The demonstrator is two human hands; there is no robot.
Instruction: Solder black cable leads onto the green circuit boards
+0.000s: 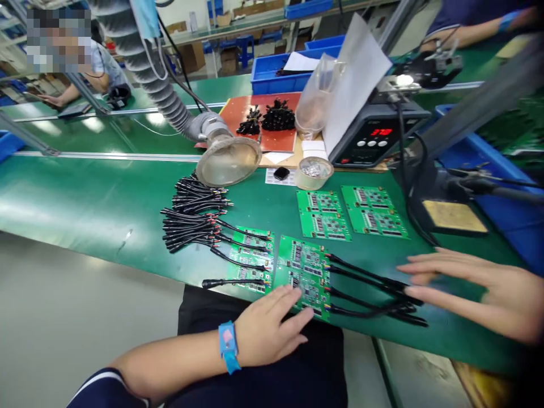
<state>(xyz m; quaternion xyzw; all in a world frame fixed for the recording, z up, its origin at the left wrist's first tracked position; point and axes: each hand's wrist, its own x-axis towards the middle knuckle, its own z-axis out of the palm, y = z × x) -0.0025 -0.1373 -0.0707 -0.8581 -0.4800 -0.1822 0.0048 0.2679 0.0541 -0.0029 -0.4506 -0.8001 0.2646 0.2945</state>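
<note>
The left hand (267, 328), with a blue anti-static wrist strap (227, 345) around its wrist, lies with its fingers (291, 300) spread open on the lower edge of a green circuit board (304, 272), not gripping it. The right hand (471, 297) is open, its outstretched fingers (425, 271) holding nothing, just beside the black wire leads (374, 286) that run from the board's right edge. A second circuit board (250, 260) lies on the left, almost touching the first, beside a heap of black cables (193, 218) on the green bench (85, 192).

Farther on lie two more green board panels (323, 215) (374, 211), near a soldering iron stand (454, 216). Beyond them are a fume extractor hood (227, 162), a soldering station (378, 136) with red digits, and a red mat (267, 116) holding black connectors. A blue bin (276, 73) stands behind. A co-worker's arm (463, 34) shows at the far right.
</note>
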